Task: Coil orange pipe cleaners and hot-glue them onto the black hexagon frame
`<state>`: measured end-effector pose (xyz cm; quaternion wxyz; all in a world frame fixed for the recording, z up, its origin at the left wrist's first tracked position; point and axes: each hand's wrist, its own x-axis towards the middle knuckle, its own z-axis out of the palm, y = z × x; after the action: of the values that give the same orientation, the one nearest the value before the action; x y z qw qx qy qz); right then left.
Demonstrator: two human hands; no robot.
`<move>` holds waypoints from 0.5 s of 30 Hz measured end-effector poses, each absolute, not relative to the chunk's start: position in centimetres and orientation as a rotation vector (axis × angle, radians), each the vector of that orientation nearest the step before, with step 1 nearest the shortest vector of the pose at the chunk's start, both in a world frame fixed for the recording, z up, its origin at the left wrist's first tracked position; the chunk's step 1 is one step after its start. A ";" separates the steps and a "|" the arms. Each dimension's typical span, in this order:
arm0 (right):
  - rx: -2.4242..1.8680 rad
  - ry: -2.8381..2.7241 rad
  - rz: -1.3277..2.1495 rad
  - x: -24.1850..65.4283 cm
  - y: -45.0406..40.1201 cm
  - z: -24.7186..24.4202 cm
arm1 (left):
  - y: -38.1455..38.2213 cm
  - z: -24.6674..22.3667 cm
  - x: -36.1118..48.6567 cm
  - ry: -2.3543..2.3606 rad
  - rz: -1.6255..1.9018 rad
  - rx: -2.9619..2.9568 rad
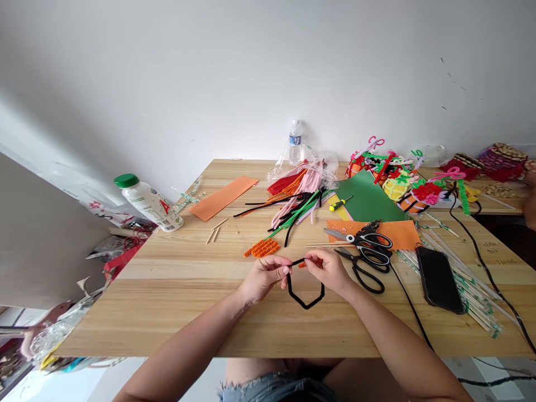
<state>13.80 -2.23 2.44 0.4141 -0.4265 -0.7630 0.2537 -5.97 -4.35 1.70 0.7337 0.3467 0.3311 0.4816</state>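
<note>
The left hand (264, 277) and right hand (329, 270) pinch a bent black pipe cleaner (306, 307) inside the table's (167, 296) near edge, with open room leftward and scissors (350, 238) close rightward.

Random extras on the counter (167, 312)
White bottle (148, 205) with a green cap (126, 180) stood by the left edge, and a clear water bottle (295, 146) was parked at the back near the wall (188, 84). Black phone (439, 278) lay on the right, screen dark, with a black cord (487, 273) snaking past it.
</note>
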 end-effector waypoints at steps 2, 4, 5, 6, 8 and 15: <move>-1.074 -1.913 0.633 13.8 -2.2 2.4 | -4.3 1.6 -6.1 0.718 1.058 0.779; -1.073 -1.916 0.639 13.8 -2.2 2.4 | -4.3 1.4 -6.1 0.708 1.049 0.797; -1.072 -1.919 0.643 13.8 -2.3 2.4 | -4.3 1.4 -6.2 0.705 1.044 0.803; -1.073 -1.921 0.645 13.8 -2.3 2.4 | -4.3 1.3 -6.2 0.704 1.040 0.808; -1.078 -1.922 0.648 13.7 -2.3 2.4 | -4.3 1.2 -6.2 0.714 1.043 0.812; -1.079 -1.923 0.662 13.7 -2.3 2.5 | -4.3 1.2 -6.1 0.729 1.108 0.841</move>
<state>13.75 -2.30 2.45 0.4074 -0.4281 -0.7628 0.2625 -6.06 -4.35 1.17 0.7072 0.3788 0.3281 0.4987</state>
